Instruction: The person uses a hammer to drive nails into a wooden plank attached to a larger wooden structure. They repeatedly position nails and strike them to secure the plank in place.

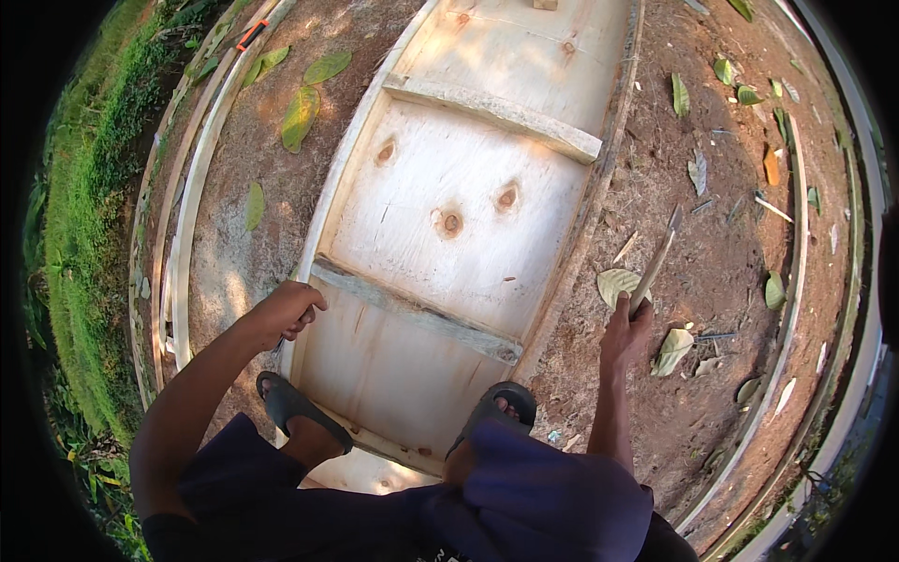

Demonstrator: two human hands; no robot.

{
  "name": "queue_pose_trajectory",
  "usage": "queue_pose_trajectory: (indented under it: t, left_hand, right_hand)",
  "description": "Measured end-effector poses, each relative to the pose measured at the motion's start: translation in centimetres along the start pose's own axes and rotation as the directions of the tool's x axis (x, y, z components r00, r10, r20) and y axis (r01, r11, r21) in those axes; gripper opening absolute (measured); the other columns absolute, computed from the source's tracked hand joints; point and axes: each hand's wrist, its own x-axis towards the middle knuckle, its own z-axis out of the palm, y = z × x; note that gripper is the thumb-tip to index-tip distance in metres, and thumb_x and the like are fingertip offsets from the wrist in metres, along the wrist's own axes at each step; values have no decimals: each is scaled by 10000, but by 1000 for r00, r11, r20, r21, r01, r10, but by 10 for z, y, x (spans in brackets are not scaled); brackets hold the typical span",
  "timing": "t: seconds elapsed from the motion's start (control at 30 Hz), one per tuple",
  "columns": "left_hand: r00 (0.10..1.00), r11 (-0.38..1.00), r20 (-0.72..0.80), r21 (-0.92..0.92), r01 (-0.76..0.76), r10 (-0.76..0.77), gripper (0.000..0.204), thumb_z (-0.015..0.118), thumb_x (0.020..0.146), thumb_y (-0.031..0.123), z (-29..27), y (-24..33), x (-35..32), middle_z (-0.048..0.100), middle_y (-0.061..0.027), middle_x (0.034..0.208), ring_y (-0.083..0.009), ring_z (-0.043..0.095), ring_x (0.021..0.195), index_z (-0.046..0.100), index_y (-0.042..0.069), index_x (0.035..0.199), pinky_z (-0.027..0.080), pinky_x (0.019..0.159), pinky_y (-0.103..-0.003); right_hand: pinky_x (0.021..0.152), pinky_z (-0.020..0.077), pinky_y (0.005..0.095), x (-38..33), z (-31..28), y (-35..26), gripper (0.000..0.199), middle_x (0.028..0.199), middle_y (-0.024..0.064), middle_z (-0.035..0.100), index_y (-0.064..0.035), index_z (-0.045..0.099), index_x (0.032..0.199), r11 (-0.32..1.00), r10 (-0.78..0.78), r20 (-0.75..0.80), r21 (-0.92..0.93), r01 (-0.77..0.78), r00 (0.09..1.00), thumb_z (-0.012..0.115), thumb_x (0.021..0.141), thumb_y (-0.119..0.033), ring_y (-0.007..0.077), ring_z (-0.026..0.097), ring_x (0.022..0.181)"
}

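Note:
Below me lies a long, boat-shaped wooden frame with a pale plywood panel [412,201] and curved sides. Wooden crosspieces divide it, one grey-streaked crosspiece [412,309] near me and a paler crosspiece [496,117] farther off. My left hand [286,314] is closed, fingers curled, over the frame's left edge; whatever it may hold is hidden. Out to the right, clear of the frame, my right hand [626,332] grips a pale wooden stick [653,267] with a narrow greyish tip pointing away from me.
My sandalled left foot [304,417] and right foot [496,412] are at the frame's near part. Long wooden strips [201,169] run along the left, with an orange-and-black tool [251,36] on them. Leaves [672,351] and wood scraps litter the dirt. Another long strip [796,262] curves along the right.

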Motion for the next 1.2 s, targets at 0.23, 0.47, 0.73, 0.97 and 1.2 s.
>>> queue_pose_trajectory:
  t: [0.23,0.47,0.73,0.97,1.2]
  left_hand:
    - [873,942,-439,-330,61,-211,472,612,937,518,60,-52,103,553,-46,669,-184,515,522,603,47,911,419,486,-402]
    - [576,862,-750,-485,-145,-325,856,396,966,683,167,-38,140,584,-345,1250,-476,577,1170,498,-111,1269,424,1026,-504]
    - [390,760,-752,-627,-172,-532,581,451,1030,468,176,0,151,636,-339,1130,-483,624,1042,498,-79,1218,465,905,-496]
    - [408,769,-718,-636,-57,-564,453,509,1001,402,167,-1,143,683,-289,930,-474,664,867,491,-35,1119,494,787,-545]
    - [463,766,-679,-643,0,-570,525,512,992,460,175,-1,138,673,-292,931,-474,656,884,479,-46,1128,488,801,-547]
  right_hand:
    - [666,483,474,129,94,-94,371,790,191,631,7,598,1013,894,-399,104,-177,412,911,631,971,-360,349,611,692]
    - [848,513,475,280,186,-153,368,1132,188,578,1,612,1094,492,-756,148,-515,702,638,649,951,-336,380,607,999]
    - [785,509,586,292,200,-166,421,1278,221,495,-53,403,1333,342,-568,419,-662,667,708,490,1018,-318,441,624,981]
    - [788,514,626,318,205,-133,460,1150,253,551,-42,374,1373,357,-524,432,-672,649,734,411,1034,-352,458,635,927]
    - [783,523,609,323,199,-133,431,1093,247,542,1,402,1303,363,-466,444,-693,623,765,405,1044,-344,439,633,930]
